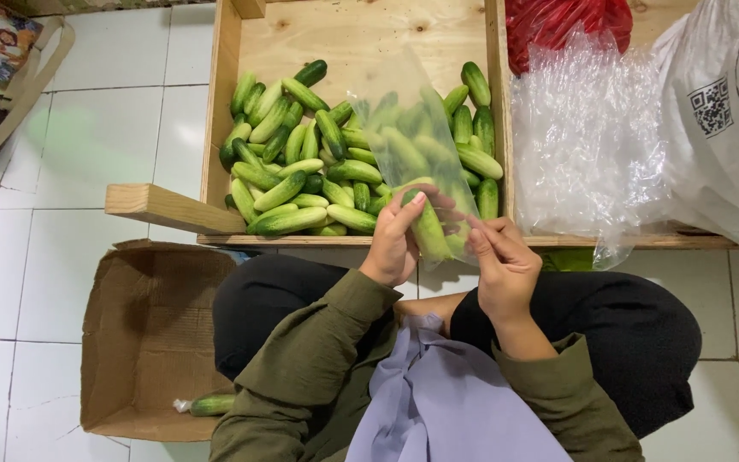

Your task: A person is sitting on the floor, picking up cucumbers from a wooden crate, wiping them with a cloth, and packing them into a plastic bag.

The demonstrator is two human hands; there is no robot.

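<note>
The left hand [393,244] was closed around a cucumber [428,229], pushing it into a clear bag [410,141] held up over the wooden crate [221,128]. The right hand [499,261] pinched the bag's edge between thumb and fingertips. Loose cucumbers [301,171] filled the crate; a cardboard box [149,338] sat left of the knees.

I count two hands: left [393,244], right [503,265]. One clear bag [404,137] held between them, one cucumber [428,229] in it. One wooden crate [222,103], cucumbers piled in it, too many to count. One cardboard box [143,334] near left, one cucumber [212,404] inside.
</note>
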